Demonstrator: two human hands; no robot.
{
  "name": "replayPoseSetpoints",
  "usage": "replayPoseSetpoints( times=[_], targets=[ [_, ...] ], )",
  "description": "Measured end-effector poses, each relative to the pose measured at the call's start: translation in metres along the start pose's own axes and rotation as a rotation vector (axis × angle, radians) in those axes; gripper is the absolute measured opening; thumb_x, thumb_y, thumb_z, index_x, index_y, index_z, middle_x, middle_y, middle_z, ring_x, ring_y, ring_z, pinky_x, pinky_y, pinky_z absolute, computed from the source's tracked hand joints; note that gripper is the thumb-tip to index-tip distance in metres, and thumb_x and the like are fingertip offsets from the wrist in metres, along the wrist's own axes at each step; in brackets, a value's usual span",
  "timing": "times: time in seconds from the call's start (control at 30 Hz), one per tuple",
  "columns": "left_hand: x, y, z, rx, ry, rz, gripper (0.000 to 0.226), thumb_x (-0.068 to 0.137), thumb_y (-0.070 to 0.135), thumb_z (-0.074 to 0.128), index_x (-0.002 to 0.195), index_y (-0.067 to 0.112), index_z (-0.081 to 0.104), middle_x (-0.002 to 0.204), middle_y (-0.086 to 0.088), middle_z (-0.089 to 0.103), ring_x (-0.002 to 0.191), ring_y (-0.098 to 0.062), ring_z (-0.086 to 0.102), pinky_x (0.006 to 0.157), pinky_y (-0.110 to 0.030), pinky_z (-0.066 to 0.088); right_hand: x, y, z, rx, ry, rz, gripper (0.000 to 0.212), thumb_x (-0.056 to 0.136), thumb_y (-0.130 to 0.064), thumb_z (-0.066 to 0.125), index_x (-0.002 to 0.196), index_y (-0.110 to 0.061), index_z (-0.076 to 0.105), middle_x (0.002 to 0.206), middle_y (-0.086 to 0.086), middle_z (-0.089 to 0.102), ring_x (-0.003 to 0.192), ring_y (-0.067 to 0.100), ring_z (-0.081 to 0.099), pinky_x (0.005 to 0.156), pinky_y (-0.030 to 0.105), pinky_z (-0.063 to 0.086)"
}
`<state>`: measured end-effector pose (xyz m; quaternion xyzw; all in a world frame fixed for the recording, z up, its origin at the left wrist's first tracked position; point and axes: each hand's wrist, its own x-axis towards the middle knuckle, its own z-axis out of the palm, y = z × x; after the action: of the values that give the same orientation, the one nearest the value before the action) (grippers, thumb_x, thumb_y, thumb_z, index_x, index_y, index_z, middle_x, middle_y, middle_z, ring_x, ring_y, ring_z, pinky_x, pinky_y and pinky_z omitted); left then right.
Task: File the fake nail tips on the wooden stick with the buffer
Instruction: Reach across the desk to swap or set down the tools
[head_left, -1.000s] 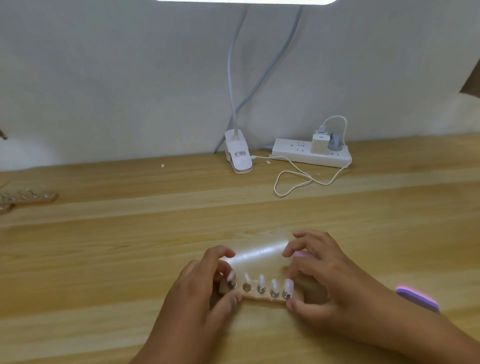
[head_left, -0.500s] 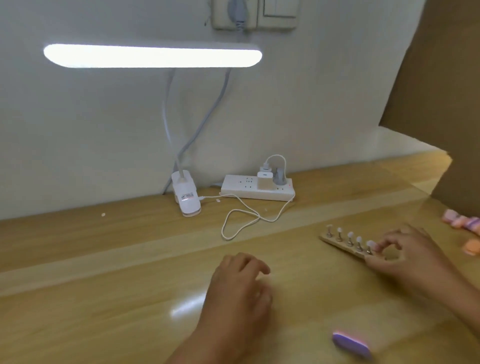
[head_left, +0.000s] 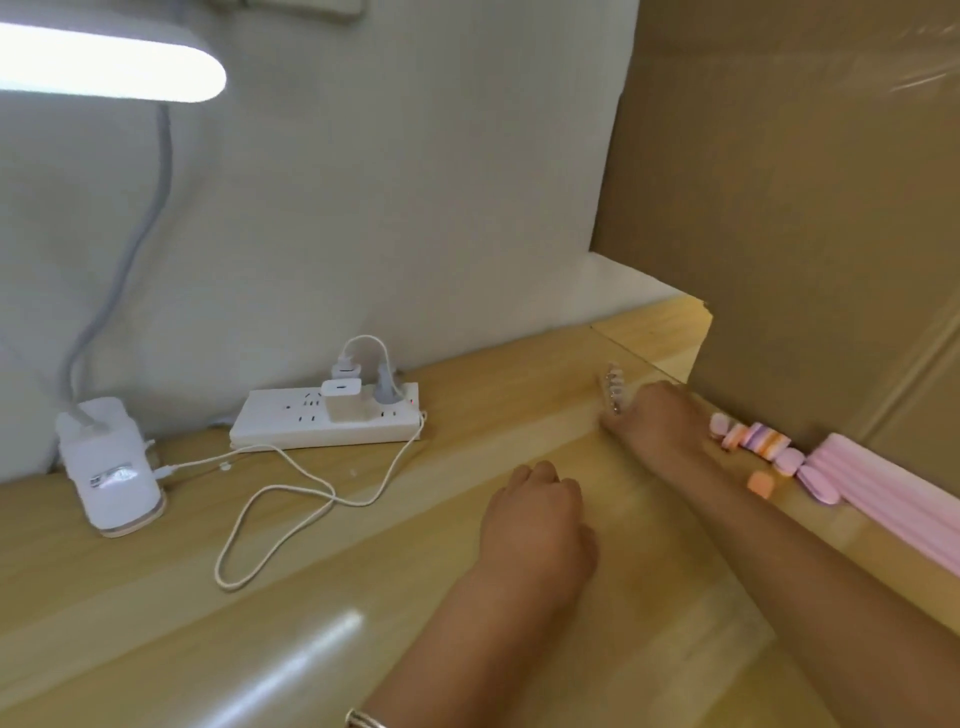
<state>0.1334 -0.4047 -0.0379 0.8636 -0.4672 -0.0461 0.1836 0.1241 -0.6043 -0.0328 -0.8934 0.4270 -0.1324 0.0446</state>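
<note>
Currently the thin wooden stick with pale fake nail tips (head_left: 615, 389) sits by the tabletop's (head_left: 467, 415) far right edge under the right hand (head_left: 660, 421) (gripping or touching: can't tell), left hand (head_left: 535, 514) loosely curled, empty, buffer in neither, so no filing underway.

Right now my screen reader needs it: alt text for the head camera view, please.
The right hand meets the wooden stick of nail tips by a cardboard panel, grip hidden. The left hand rests loosely curled on the table; pastel buffers lie nearby.
</note>
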Motion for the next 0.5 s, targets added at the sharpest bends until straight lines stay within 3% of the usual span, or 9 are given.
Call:
replayPoseSetpoints(
  times=[0.1,0.2,0.3,0.4,0.5],
  targets=[
    [0.007,-0.010,-0.006,-0.110,-0.073,0.013,0.034,0.092,0.032,0.054,0.122,0.022,0.064,0.125,0.002,0.053,0.120,-0.020,0.043,0.098,-0.033,0.043,0.037,-0.003,0.004,0.151,0.002,0.134,0.029,0.091,-0.039,0.063,0.095,-0.010,0.062,0.114,0.018,0.067,0.108,0.037,0.062,0.078,0.036,0.043],
    [0.006,-0.017,-0.009,-0.162,-0.110,0.051,0.036,0.091,0.031,0.055,0.125,0.025,0.064,0.127,0.005,0.052,0.121,-0.019,0.042,0.102,-0.031,0.041,0.067,0.000,0.006,0.214,0.010,0.281,0.039,0.098,-0.034,0.059,0.123,-0.004,0.061,0.130,0.019,0.060,0.119,0.037,0.058,0.091,0.039,0.049],
    [0.005,-0.020,-0.010,-0.191,-0.113,0.080,0.034,0.091,0.027,0.054,0.123,0.024,0.066,0.128,0.005,0.052,0.121,-0.019,0.042,0.103,-0.028,0.038,0.078,-0.001,0.014,0.232,0.061,0.377,0.053,0.100,-0.037,0.058,0.137,0.001,0.051,0.142,0.022,0.047,0.130,0.038,0.047,0.101,0.045,0.044],
    [0.006,-0.023,-0.014,-0.218,-0.113,0.116,0.034,0.091,0.024,0.055,0.124,0.023,0.066,0.129,0.003,0.053,0.122,-0.020,0.042,0.103,-0.023,0.036,0.073,-0.010,0.026,0.236,0.198,0.361,0.064,0.097,-0.037,0.063,0.141,0.005,0.040,0.145,0.023,0.039,0.134,0.038,0.036,0.104,0.044,0.037],
    [0.006,-0.025,-0.014,-0.209,-0.115,0.149,0.037,0.091,0.024,0.056,0.127,0.021,0.064,0.131,0.001,0.052,0.122,-0.021,0.042,0.103,-0.024,0.036,0.074,-0.011,0.034,0.196,0.246,0.229,0.042,0.096,-0.021,0.057,0.131,0.002,0.051,0.136,0.022,0.050,0.128,0.038,0.042,0.102,0.043,0.037]
  ],
)
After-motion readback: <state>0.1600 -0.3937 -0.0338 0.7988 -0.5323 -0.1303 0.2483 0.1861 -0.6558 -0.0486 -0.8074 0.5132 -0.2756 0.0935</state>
